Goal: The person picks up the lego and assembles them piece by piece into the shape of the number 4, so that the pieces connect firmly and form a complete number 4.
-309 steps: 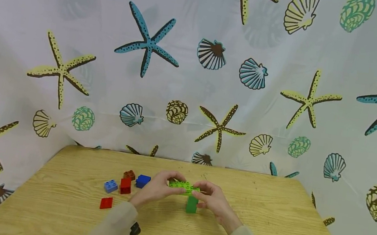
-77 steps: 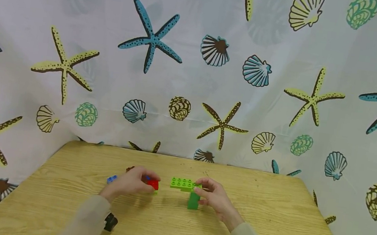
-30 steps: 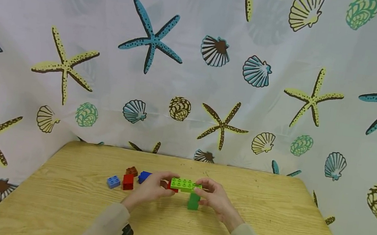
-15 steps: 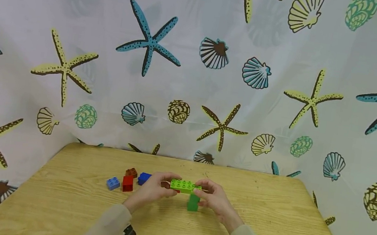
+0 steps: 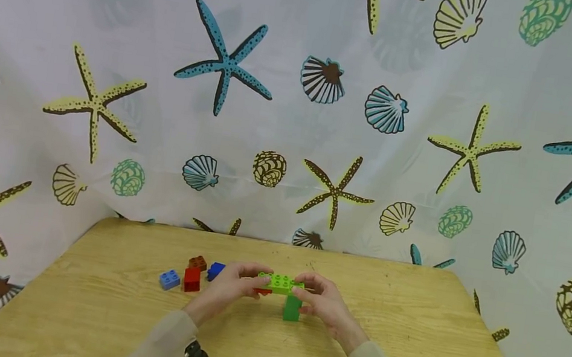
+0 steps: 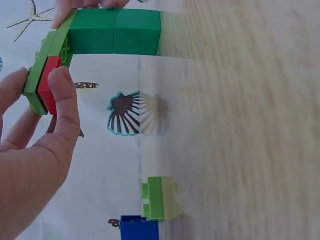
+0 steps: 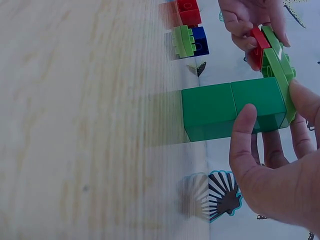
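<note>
My left hand pinches the overhanging left end of a lime-green toy building brick together with a thin red brick under it. In the left wrist view, the red brick lies flat against the lime underside, partly behind a finger. Another lime piece joins the overhang to two stacked dark green bricks, which stand upright on the table. My right hand grips this column from the right, one finger along the dark green side and others around the lime top.
Left of the structure on the wooden table lie a light blue brick, a red brick, a brown brick and a blue brick. Wrist views show a lime studded brick beside the blue one. A patterned curtain hangs behind.
My left hand has picked up the thin red brick from the table's left and carried it right, under the lime overhang. Its thumb now lies over the lime top. The right hand keeps its place.
</note>
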Action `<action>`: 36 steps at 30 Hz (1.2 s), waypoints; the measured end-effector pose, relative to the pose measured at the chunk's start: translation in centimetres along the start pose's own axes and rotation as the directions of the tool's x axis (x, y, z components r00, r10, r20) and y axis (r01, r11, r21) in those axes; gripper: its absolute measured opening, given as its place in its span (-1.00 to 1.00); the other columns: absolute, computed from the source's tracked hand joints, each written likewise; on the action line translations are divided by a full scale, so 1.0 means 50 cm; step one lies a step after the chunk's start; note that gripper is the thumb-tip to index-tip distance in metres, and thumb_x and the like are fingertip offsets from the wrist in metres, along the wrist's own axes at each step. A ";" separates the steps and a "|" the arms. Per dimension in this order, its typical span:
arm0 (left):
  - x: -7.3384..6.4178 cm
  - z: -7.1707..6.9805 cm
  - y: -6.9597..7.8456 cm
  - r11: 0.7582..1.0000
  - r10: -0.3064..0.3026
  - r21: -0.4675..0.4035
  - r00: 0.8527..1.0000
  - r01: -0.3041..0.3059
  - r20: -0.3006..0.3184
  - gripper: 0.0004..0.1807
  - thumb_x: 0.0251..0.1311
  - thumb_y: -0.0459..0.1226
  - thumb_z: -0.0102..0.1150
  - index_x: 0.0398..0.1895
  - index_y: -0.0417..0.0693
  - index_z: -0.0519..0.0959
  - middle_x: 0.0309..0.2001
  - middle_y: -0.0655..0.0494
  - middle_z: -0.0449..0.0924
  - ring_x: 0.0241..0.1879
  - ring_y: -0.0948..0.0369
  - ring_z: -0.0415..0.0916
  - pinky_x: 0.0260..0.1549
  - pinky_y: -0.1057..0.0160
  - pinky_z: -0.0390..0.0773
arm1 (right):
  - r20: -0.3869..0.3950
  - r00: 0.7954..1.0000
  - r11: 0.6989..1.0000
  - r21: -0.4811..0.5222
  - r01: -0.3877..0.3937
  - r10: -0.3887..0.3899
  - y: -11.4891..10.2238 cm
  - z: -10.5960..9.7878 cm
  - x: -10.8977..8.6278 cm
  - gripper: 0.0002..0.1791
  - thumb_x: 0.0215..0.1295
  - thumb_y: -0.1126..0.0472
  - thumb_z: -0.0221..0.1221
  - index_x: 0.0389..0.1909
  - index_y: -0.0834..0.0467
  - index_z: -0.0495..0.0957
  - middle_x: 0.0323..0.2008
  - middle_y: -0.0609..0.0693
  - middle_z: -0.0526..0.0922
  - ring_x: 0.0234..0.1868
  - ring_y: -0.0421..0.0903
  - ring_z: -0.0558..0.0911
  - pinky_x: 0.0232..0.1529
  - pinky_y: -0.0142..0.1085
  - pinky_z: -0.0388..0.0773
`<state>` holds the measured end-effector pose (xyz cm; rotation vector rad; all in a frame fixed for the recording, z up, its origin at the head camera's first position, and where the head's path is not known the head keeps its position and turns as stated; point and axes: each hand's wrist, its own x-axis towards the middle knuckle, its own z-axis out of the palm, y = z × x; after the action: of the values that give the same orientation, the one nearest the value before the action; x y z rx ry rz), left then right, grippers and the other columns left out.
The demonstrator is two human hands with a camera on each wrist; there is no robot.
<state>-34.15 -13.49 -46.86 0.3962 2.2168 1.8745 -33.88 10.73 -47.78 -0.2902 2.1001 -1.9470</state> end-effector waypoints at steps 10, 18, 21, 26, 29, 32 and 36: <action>-0.002 -0.002 0.023 1.000 -0.009 0.000 1.000 0.009 0.007 -0.61 0.28 -0.22 0.25 0.12 -0.23 0.59 0.02 -0.13 0.62 -0.16 0.14 0.67 -0.04 0.07 0.64 | -0.003 1.000 1.000 -0.006 -0.002 0.002 -0.002 0.001 0.000 -0.67 0.34 0.13 0.24 0.06 0.15 0.53 0.03 0.06 0.56 -0.12 -0.12 0.59 -0.17 -0.19 0.64; 0.004 -0.005 0.028 1.000 -0.016 0.023 1.000 0.015 0.025 -0.65 0.27 -0.28 0.25 0.07 -0.28 0.60 0.03 -0.20 0.57 -0.19 0.13 0.67 -0.05 0.03 0.64 | -0.002 1.000 1.000 -0.003 -0.004 0.004 -0.002 0.000 -0.001 -0.68 0.33 0.13 0.25 0.04 0.15 0.54 0.04 0.07 0.56 -0.13 -0.12 0.59 -0.17 -0.19 0.64; 0.008 -0.005 0.029 0.999 -0.022 0.030 0.999 0.021 0.030 -0.65 0.28 -0.30 0.24 0.07 -0.31 0.60 0.01 -0.22 0.55 -0.22 0.13 0.67 -0.06 0.02 0.64 | 0.002 1.000 1.000 -0.002 0.000 0.000 0.000 -0.001 0.000 -0.67 0.32 0.12 0.26 0.04 0.15 0.54 0.03 0.07 0.56 -0.13 -0.12 0.59 -0.18 -0.20 0.64; 0.008 -0.009 0.030 0.999 -0.021 0.033 0.999 0.019 0.040 -0.65 0.28 -0.29 0.25 0.06 -0.31 0.59 -0.04 -0.23 0.56 -0.24 0.10 0.68 -0.05 -0.03 0.63 | 0.007 1.000 1.000 -0.004 0.011 -0.011 0.000 -0.001 0.000 -0.66 0.32 0.12 0.26 0.05 0.17 0.53 0.01 0.07 0.56 -0.14 -0.13 0.60 -0.19 -0.22 0.64; 0.008 -0.012 0.029 0.999 -0.026 0.030 0.998 0.025 0.049 -0.64 0.27 -0.27 0.26 0.07 -0.28 0.59 -0.01 -0.22 0.55 -0.21 0.08 0.68 -0.07 0.00 0.64 | 0.011 1.000 1.000 -0.002 0.015 -0.015 -0.002 -0.001 -0.001 -0.67 0.33 0.13 0.25 0.05 0.17 0.53 0.01 0.07 0.56 -0.14 -0.13 0.60 -0.19 -0.22 0.64; 0.007 -0.014 0.029 0.998 -0.032 0.055 0.998 0.029 0.057 -0.62 0.27 -0.21 0.26 0.09 -0.22 0.60 0.03 -0.18 0.55 -0.19 0.10 0.65 -0.13 0.08 0.66 | 0.011 1.000 1.000 -0.001 0.011 -0.011 -0.002 -0.001 -0.001 -0.66 0.33 0.13 0.25 0.05 0.17 0.53 0.02 0.07 0.56 -0.14 -0.13 0.60 -0.18 -0.21 0.65; 0.005 -0.017 0.026 0.994 -0.030 0.109 0.997 0.022 0.071 -0.59 0.29 -0.12 0.24 0.11 -0.14 0.59 0.03 -0.08 0.58 -0.14 0.12 0.58 -0.19 0.14 0.65 | 0.006 1.000 1.000 0.002 0.006 -0.006 0.000 0.000 -0.001 -0.66 0.32 0.12 0.26 0.04 0.16 0.54 0.04 0.07 0.56 -0.13 -0.13 0.60 -0.19 -0.21 0.65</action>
<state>-34.56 -14.01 -45.43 0.4447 2.2698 1.7046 -33.85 10.75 -47.75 -0.3014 2.0965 -1.9487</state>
